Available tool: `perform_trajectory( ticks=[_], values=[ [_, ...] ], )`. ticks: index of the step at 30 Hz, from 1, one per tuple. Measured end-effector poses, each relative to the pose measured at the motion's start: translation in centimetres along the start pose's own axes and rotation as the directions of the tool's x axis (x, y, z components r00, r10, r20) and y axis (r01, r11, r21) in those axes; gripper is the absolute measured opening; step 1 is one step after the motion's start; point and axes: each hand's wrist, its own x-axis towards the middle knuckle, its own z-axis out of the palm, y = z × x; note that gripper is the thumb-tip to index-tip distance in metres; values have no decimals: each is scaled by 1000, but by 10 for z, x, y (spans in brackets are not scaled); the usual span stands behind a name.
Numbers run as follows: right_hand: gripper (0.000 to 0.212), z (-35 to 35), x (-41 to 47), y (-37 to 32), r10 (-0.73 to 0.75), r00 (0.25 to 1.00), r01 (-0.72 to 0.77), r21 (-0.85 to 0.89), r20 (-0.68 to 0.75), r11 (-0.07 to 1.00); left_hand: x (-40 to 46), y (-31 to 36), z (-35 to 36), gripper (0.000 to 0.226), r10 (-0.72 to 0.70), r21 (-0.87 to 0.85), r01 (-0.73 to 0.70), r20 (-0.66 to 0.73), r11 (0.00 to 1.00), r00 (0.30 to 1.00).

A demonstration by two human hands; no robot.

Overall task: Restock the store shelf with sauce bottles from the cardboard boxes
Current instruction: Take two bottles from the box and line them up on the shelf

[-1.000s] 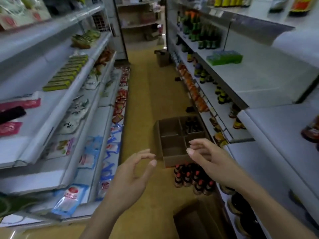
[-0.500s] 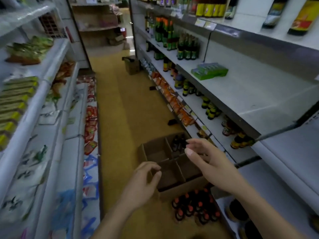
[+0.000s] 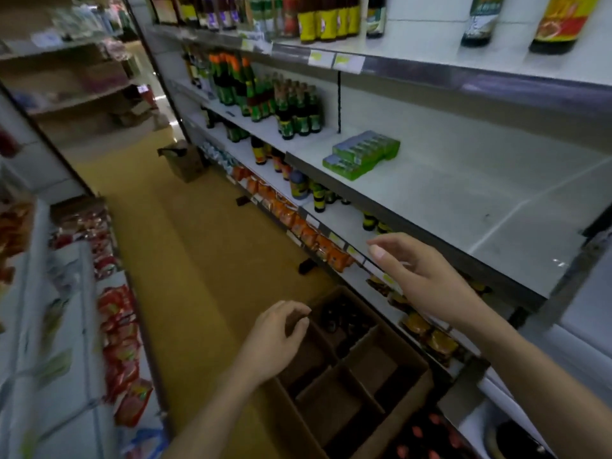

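- Your left hand [image 3: 271,342] hovers over the divided cardboard box [image 3: 347,385] on the floor, fingers loosely curled, holding nothing.
- Your right hand [image 3: 420,279] is raised beside the grey shelf [image 3: 463,207], fingers relaxed, empty.
- Green packets [image 3: 362,153] sit on that shelf; orange pouches [image 3: 298,223] hang lower down.
- Dark sauce bottles [image 3: 344,318] stand in the box's far compartment; red-capped bottles [image 3: 427,435] stand on the floor just beside it.

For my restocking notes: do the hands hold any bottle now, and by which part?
Nothing is held. The left hand and right hand hover with loosely curled fingers above the brown divided cardboard box.
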Motion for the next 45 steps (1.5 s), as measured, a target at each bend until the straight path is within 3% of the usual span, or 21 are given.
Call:
perform_trajectory(
  ticks=[7, 12, 15, 19, 23, 27, 31, 35, 39, 45],
  values=[
    [33, -2, 75, 27, 122, 976, -104, 108, -182, 989, 114, -31, -20, 13, 81, 28, -87, 172, 996, 982],
    [26, 19, 105, 71, 251, 907, -211, 150, -337, 966, 214, -54, 9, 20, 147, 41, -185, 455, 982, 878],
    [27, 44, 126, 102, 401, 815, -320, 253, -417, 913, 271, -72, 25, 25, 194, 41, -271, 598, 962, 778],
    [35, 85, 148, 136, 538, 664, -407, 353, -519, 842, 341, -101, 43, 23, 275, 36, -408, 686, 912, 674],
    [28, 121, 150, 157, 649, 500, -433, 483, -574, 761, 387, -123, 66, 16, 205, 97, -470, 810, 877, 550],
    [31, 148, 148, 186, 704, 383, -455, 541, -597, 707, 400, -136, 89, 18, 140, 142, -464, 842, 874, 521],
    [37, 184, 156, 238, 745, 364, -545, 521, -559, 657, 404, -167, 114, 20, 63, 191, -457, 872, 869, 485],
    [37, 217, 172, 285, 779, 345, -563, 548, -524, 618, 412, -182, 152, 21, 111, 176, -461, 841, 870, 530],
    [35, 247, 192, 347, 776, 277, -583, 543, -567, 604, 437, -224, 218, 19, 207, 102, -534, 848, 839, 488],
    [39, 332, 226, 482, 849, 251, -700, 518, -465, 491, 491, -348, 322, 35, 62, 173, -559, 924, 811, 377]
  ],
)
